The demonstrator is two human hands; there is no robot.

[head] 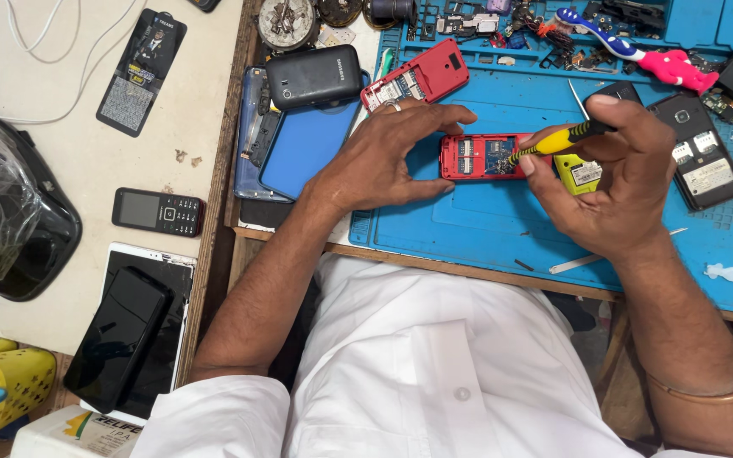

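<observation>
A red phone body [478, 157] with its back off lies on the blue work mat [468, 225]. My left hand [383, 157] holds its left end between thumb and fingers. In my right hand [617, 174] is a yellow-and-black screwdriver [557, 140], whose tip rests on the phone's exposed inside. A small yellow battery [579, 174] lies just right of the phone, partly under my right hand.
A second red phone shell [417, 76], a black phone [314, 76] and a blue tablet cover [303, 148] lie to the left on the mat. Open black phones [702, 161] sit at right. Parts clutter the mat's far edge. A keypad phone [159, 212] and dark screens [133, 339] lie on the white table.
</observation>
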